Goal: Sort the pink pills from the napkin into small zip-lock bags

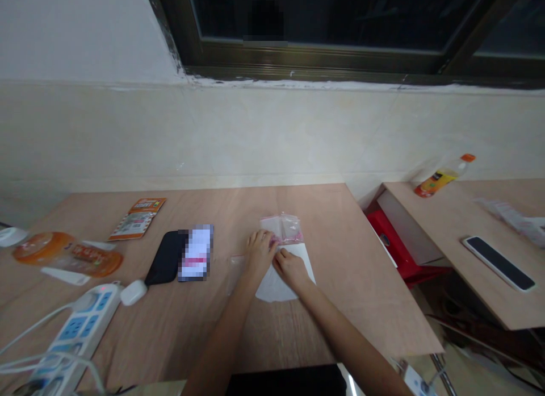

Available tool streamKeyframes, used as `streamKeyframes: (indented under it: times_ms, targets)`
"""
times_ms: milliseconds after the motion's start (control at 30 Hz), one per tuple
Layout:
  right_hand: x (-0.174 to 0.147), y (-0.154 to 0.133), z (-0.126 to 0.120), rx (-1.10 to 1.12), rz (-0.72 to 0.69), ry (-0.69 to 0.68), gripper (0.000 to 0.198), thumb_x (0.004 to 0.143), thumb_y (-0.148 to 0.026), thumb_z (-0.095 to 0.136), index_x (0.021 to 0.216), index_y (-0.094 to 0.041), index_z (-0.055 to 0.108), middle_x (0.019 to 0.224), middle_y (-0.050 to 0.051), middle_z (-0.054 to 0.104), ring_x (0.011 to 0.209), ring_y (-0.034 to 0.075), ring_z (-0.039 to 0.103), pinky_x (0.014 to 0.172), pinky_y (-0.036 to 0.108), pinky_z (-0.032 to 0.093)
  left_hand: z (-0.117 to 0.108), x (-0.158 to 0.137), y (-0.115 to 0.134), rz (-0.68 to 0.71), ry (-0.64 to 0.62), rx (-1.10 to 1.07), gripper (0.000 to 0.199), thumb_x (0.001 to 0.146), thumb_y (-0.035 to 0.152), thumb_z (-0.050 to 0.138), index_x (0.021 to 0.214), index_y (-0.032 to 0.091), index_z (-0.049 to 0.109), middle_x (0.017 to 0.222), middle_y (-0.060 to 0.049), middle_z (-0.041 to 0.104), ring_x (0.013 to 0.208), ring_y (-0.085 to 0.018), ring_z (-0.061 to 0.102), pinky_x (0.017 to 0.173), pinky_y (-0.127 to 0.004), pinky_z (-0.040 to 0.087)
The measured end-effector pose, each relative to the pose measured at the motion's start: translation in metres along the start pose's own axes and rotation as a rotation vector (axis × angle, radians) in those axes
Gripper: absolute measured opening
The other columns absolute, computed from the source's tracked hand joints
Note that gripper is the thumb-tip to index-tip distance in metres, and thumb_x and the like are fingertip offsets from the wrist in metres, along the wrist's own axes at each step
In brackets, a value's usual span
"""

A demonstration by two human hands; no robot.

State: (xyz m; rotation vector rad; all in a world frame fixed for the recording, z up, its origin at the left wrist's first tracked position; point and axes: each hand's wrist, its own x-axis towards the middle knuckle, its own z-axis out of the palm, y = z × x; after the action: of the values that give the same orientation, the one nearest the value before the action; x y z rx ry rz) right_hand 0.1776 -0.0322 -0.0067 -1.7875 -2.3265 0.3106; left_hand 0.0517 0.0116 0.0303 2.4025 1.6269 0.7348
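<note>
Left hand (258, 251), right hand (293, 267) curled, partly hiding plastic packet (290, 228), white sheet (277, 289); hold unclear.

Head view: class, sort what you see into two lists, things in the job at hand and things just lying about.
In the job, judging by the hands:
- left hand
- right hand
- white sheet
- clear packet

Apparently just lying about:
- orange packet
- lit phone
- orange bottle
- power strip

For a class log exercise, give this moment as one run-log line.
left hand: at white sheet; right hand: at white sheet; clear bag: beyond hands; lit phone: left of hands
</note>
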Motion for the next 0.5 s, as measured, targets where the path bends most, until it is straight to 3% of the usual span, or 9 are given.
streamKeyframes:
  times_ms: [133,267,400,500]
  targets:
    - [0.0,-0.001,-0.002,-0.046,-0.009,-0.011,0.026,0.1,-0.027,0.04,0.096,-0.017,0.064,0.095,0.01,0.066,0.084,0.018,0.064,0.065,0.024,0.043,0.001,0.005,0.002,0.01,0.012,0.039,0.016,0.091,0.025,0.052,0.098,0.021,0.066,0.104,-0.007,0.067,0.099,-0.024,0.054,0.086,-0.038,0.04]
    - [0.0,-0.002,-0.003,-0.08,0.006,-0.012,0.027,0.1,-0.027,0.039,0.093,-0.017,0.063,0.096,0.009,0.065,0.086,0.017,0.063,0.065,0.022,0.043,-0.005,0.007,-0.002,-0.01,0.107,-0.031,0.018,0.091,0.022,0.051,0.096,0.021,0.068,0.102,-0.008,0.068,0.097,-0.023,0.056,0.086,-0.037,0.041]
    - [-0.002,-0.003,-0.005,-0.086,0.009,0.003,0.026,0.1,-0.027,0.04,0.093,-0.018,0.063,0.095,0.008,0.065,0.086,0.017,0.063,0.062,0.023,0.042,-0.021,0.006,-0.007,-0.075,0.281,-0.291,0.018,0.09,0.025,0.052,0.093,0.019,0.069,0.098,-0.009,0.068,0.096,-0.023,0.059,0.09,-0.037,0.043]
    - [-0.002,-0.004,-0.008,-0.092,0.006,0.009,0.025,0.1,-0.028,0.041,0.092,-0.018,0.063,0.096,0.008,0.065,0.087,0.018,0.062,0.061,0.023,0.041,-0.035,0.002,-0.006,-0.247,0.393,-0.617,0.018,0.088,0.032,0.056,0.09,0.019,0.068,0.093,-0.007,0.068,0.091,-0.02,0.062,0.084,-0.032,0.047]
